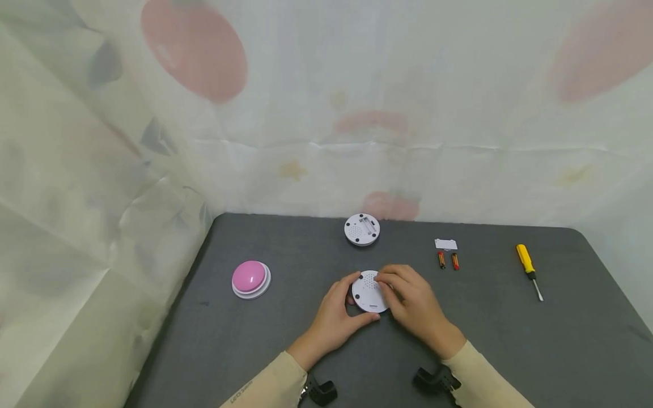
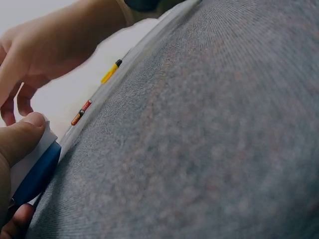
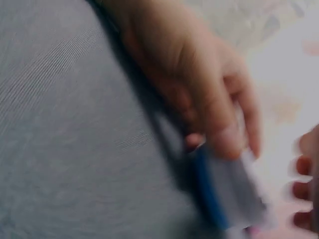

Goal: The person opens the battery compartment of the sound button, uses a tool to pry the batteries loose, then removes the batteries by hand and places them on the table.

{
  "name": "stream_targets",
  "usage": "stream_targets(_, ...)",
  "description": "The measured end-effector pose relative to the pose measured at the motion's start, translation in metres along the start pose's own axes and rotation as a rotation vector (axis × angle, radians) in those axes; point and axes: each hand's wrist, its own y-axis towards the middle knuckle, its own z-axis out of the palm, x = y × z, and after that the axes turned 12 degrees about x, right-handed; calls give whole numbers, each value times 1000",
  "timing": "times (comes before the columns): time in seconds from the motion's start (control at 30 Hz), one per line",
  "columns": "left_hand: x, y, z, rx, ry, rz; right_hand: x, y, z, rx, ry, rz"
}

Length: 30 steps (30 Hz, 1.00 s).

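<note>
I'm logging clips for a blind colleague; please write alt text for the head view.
A person's left grip holds a white disc with small holes while the right grip is at its right side, above a grey table. Beyond it lies a second white disc; a pink button sits left, and a white panel, two batteries and a yellow-handled screwdriver lie right.

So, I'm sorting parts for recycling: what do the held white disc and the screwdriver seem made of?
White disc: probably matte plastic, by its even face and small holes. Screwdriver: yellow handle likely smooth plastic, by its uniform colour; shaft apparently shiny metal, by its silvery look.
</note>
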Motion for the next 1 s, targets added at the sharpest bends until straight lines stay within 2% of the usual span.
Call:
stream_targets(0.17,0,0,0,4,-5,6,12,5,-13,197,-169,-102)
stream_targets(0.3,0,0,0,-9,2,21,19,6,-18,289,-248,-136)
stream_targets(0.43,0,0,0,-23,20,43,23,5,-21,317,-279,-144)
stream_targets(0.63,1,1,0,-27,37,81,25,6,-23,309,-324,-176)
stream_targets(1.0,0,0,-1,-7,24,71,31,7,-23,352,-395,-221)
